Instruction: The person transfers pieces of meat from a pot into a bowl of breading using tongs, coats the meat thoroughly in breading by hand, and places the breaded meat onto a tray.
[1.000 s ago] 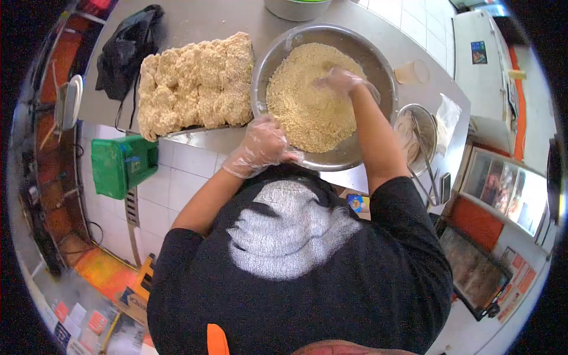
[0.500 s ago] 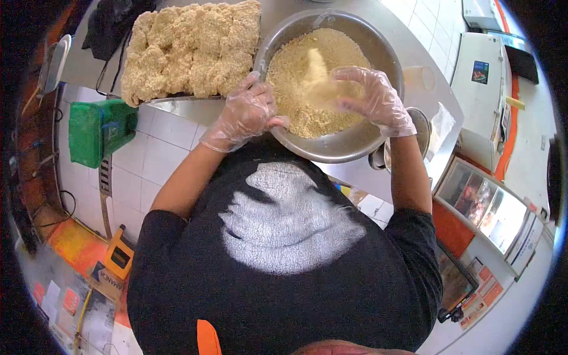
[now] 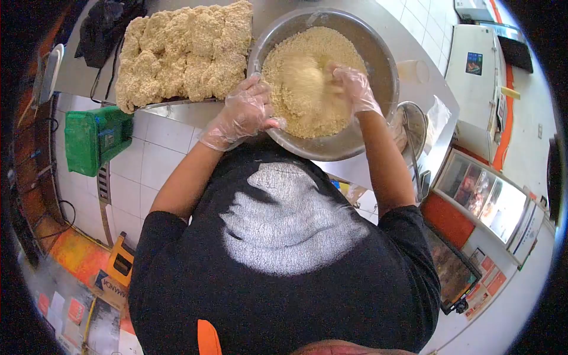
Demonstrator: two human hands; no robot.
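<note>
A wide metal bowl [image 3: 381, 71] holds pale yellow crumbs [image 3: 331, 47]. My left hand [image 3: 245, 112], in a clear plastic glove, is closed on the bowl's near left rim. Inside the bowl, my right hand [image 3: 352, 87], also gloved, has its fingers apart at the right side of the crumbs. A blurred, crumb-covered piece [image 3: 305, 80] is in motion just left of those fingers; its outline is smeared. Left of the bowl, a tray is heaped with several crumb-coated pieces [image 3: 189, 53].
Black plastic bag [image 3: 103, 32] lies at the far left of the metal table. Right of the bowl are a clear cup [image 3: 414, 71], a metal strainer or pot [image 3: 411, 127] and a white plastic bag [image 3: 436, 121]. Below the table's left side is a green bin [image 3: 89, 142].
My right hand has gone from deep in the crumbs to raised, then back down among them. The piece there has moved and blurred. My left hand stays at the rim; the view has shifted.
</note>
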